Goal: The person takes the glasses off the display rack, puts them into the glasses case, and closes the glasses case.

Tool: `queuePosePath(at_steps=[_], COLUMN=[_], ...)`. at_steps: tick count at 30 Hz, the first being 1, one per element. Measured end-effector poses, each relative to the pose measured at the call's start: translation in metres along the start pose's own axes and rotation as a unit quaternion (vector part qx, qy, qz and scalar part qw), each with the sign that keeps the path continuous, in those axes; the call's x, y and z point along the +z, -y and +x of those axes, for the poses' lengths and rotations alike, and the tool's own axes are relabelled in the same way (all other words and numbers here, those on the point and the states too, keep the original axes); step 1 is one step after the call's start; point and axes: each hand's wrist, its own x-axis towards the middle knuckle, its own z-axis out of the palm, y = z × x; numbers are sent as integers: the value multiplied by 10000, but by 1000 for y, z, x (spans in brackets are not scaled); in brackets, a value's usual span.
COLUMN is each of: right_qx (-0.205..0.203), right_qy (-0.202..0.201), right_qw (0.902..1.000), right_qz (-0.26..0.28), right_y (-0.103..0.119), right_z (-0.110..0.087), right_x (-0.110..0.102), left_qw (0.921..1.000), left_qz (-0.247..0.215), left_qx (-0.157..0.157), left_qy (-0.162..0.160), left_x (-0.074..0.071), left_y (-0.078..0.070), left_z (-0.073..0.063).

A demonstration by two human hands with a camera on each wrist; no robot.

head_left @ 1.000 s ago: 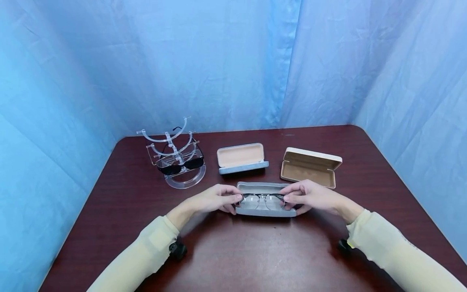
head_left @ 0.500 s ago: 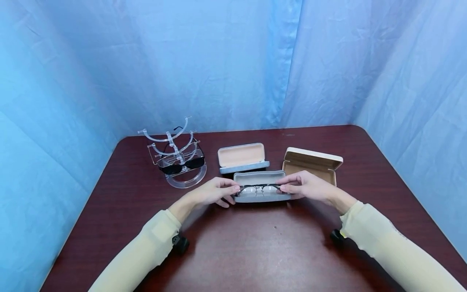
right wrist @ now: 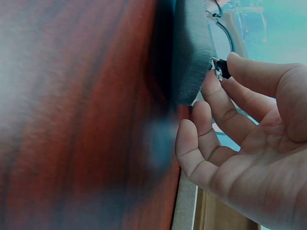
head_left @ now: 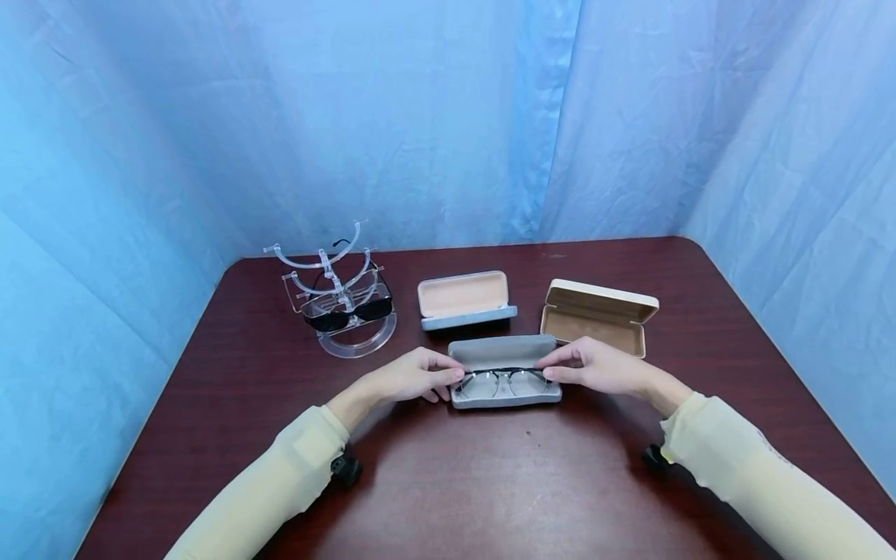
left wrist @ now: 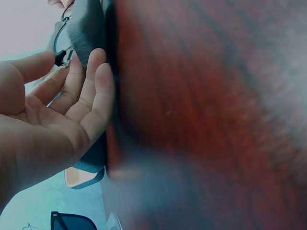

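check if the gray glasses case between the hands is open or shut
Open: the gray case has its lid raised behind the glasses, its pale inside showing.

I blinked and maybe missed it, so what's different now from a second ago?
The grey case and the glasses went farther off, then came back a bit nearer. The left hand and right hand moved along with them. Both hands still pinch the glasses, and the grey case is still open. The blue case, tan case, stand and sunglasses stayed put.
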Motion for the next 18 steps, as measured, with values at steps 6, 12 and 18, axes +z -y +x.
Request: queuePosePath(at_steps=[6,12,18], right_qx=[-184,90,733], right_qy=[-3,147,-58], right_qw=[9990,9992,9892], right_qz=[-410,372,1266], right_y=[-3,2,7], right_z=[-3,-6,-8], right_x=[5,7,9], left_qw=[9988,9985,9960], left_qz=[368,106,-12], left_qx=[259,31,-219], left_qy=[-201,-545,-862], left_x=[5,11,13], left_y=[1,-3,-4], left_z=[-4,-8,-9])
